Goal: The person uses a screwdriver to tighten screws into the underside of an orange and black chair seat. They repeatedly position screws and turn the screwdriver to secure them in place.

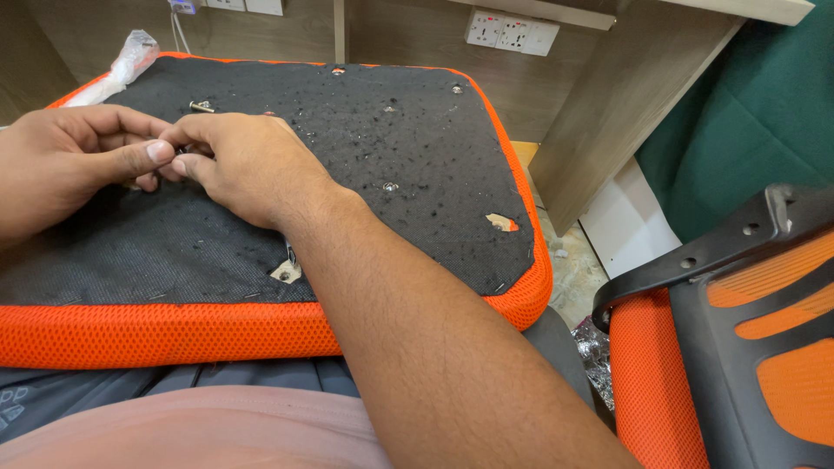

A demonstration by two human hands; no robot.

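Upturned orange mesh seat cushion with black fabric underside (417, 130) lies flat across lap, long axis left to right in frame, underside up so threaded holes face person.

Left hand (61, 161) and right hand (239, 161) meet at upper left of frame, fingertips pinched together on small dark part, too hidden to identify or tell its direction.

Loose silver bolt (201, 107) lies on underside just above hands, shank pointing left-right.

Orange-and-black plastic chair backrest (747, 330) at lower right.

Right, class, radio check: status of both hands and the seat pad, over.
Left hand and right hand pinched together over upturned seat pad, what they pinch hidden. Loose bolt lies beyond fingers. Chair back stands right, apart.
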